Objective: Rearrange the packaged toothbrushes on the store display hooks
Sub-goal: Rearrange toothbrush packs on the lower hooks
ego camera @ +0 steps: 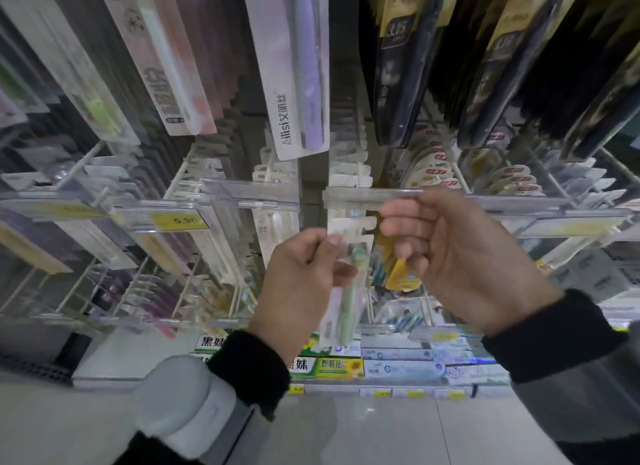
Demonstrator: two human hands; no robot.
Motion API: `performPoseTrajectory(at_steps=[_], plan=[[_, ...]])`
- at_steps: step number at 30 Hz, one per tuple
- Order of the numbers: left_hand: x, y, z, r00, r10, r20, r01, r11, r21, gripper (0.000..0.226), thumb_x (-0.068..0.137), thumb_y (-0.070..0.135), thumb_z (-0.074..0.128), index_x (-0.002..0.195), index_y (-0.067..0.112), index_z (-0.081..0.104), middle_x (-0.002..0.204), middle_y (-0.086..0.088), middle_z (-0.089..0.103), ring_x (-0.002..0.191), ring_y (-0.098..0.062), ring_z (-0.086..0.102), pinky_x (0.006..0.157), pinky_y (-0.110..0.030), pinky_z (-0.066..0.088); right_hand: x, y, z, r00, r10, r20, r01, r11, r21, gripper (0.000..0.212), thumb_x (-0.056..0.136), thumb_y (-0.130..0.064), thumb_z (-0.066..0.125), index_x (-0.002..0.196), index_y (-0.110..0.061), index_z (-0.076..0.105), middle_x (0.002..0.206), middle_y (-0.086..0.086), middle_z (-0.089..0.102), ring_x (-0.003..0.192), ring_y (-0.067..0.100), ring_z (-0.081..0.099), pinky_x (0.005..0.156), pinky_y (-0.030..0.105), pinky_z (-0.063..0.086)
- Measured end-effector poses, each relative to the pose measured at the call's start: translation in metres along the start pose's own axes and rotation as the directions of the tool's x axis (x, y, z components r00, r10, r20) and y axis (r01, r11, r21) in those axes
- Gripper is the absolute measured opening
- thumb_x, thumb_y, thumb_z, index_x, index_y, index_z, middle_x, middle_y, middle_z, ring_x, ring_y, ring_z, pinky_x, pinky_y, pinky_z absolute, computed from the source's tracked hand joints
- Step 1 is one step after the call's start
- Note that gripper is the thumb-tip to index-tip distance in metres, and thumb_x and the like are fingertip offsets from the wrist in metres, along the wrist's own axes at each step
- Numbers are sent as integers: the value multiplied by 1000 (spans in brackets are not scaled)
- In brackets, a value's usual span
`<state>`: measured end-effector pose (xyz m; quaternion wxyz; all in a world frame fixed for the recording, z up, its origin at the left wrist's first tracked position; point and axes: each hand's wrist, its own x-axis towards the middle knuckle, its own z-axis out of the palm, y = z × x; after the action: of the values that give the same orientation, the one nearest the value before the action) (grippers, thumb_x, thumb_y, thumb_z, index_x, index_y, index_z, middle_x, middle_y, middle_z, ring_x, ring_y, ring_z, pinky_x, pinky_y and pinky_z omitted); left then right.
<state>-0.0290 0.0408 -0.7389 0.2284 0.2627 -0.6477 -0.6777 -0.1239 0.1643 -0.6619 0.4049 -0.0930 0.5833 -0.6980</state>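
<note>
Store toothbrush display, seen from a head-worn camera looking down the racks. Left hand (304, 277): fingers closed on a clear packaged toothbrush (343, 291) with a green handle, pinched near its top by thumb and fingertips, the pack hanging down past the wrist. Right hand (450, 249): raised beside the left, fingers curled and closed on the end of a clear plastic label strip (374, 195) at the front of a display hook; what else the fingers enclose cannot be told. A yellow pack (401, 275) hangs just beneath the right hand. Above: a white Ailisi toothbrush pack (294, 83) and dark navy-and-gold packs (405, 66) hang in rows. Left: a yellow price tag (180, 220). Below: boxed toothpaste (332, 366) stacked on the bottom shelf. Both sleeves dark-cuffed, grey above.
</note>
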Motion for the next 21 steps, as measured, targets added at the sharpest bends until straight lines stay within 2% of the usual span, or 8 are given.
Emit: performPoseTrajectory(at_steps=[3,5,10,14,18,21], plan=[[3,0,7,1000,-25,-16,25,1000,-16,25,102,15,53,85,4,67,74,-3,70,67,-16,71,71,-31,61,1,-5,2,998,64,-1,-64,998,17,57,102,-25,40,64,-10,80,60,0,72,39,5,56,35,12,40],[4,-1,12,999,-30,-36,28,999,-31,26,102,15,53,83,7,68,75,-4,70,67,-15,70,72,-30,61,0,-4,1,997,77,-7,-77,994,79,52,102,-26,43,70,-9,80,59,0,71,38,5,56,33,12,40],[9,0,15,996,14,-83,-16,999,-27,26,102,18,53,83,11,69,68,-2,69,68,-16,68,77,-36,60,-2,0,0,998,67,-13,-65,989,135,44,105,-27,42,83,-7,75,58,-2,70,38,4,55,34,12,40],[9,3,16,995,46,-90,-48,999,-21,26,102,18,53,82,11,68,70,-4,64,68,-15,61,70,-29,55,-2,0,-3,998,63,-20,-60,990,125,43,104,-26,43,82,-7,75,58,-2,68,39,4,54,34,12,40],[13,3,20,992,49,-112,-50,999,-12,25,102,14,52,80,11,66,67,-3,59,57,-7,54,59,-16,50,-4,3,-5,998,65,-7,-63,990,127,40,103,-26,45,83,-7,75,59,-2,68,40,4,54,34,12,41],[16,0,19,993,55,-104,-54,998,17,25,102,15,52,81,13,66,65,-3,57,56,-9,53,56,-19,48,-5,4,-7,998,61,-18,-59,995,84,35,102,-25,48,86,-6,73,59,-2,68,40,4,54,35,13,41]])
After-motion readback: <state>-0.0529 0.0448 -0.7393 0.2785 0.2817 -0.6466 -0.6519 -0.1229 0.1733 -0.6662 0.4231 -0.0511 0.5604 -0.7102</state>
